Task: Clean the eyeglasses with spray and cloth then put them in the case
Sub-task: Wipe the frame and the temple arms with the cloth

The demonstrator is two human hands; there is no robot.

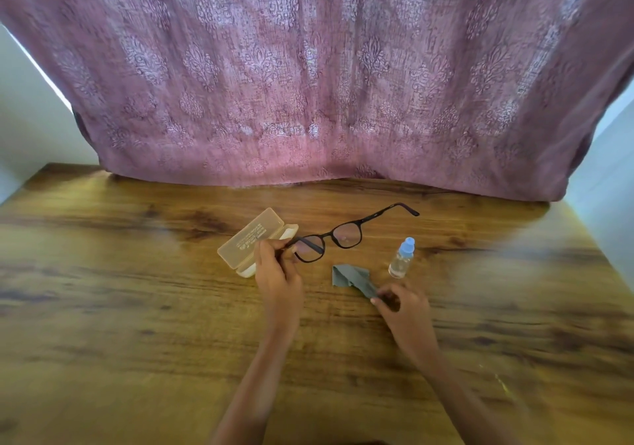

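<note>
Black-framed eyeglasses [346,233] are held over the wooden table [137,307], one temple arm stretching back to the right. My left hand [276,273] pinches the frame at its left end. A grey cleaning cloth [353,278] lies crumpled on the table, and my right hand [403,307] pinches its near corner. A small clear spray bottle with a blue cap [402,258] stands upright just right of the cloth. The beige translucent glasses case [252,240] lies to the left of the glasses, partly behind my left hand.
A mauve patterned curtain [326,84] hangs along the table's far edge. White walls show at both sides.
</note>
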